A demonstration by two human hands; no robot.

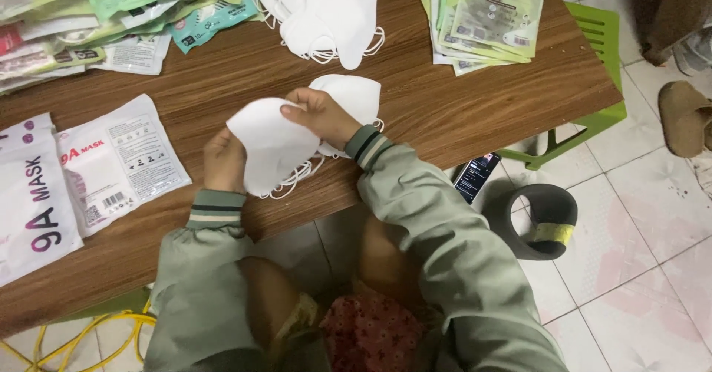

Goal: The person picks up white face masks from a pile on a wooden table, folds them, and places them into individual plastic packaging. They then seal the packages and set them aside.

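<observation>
Both hands (271, 138) grip a white face mask (271, 146) between them.

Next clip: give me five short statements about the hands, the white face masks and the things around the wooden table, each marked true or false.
1. Both hands hold a folded white fabric face mask. True.
2. The left hand rests flat on the brown wooden table. False: it grips the mask's lower left edge.
3. A loose heap of white masks lies at the table's far edge. True.
4. The dark phone lies on the table. False: it is on the tiled floor.
5. The right hand holds a green packet. False: it pinches the mask's top.
</observation>
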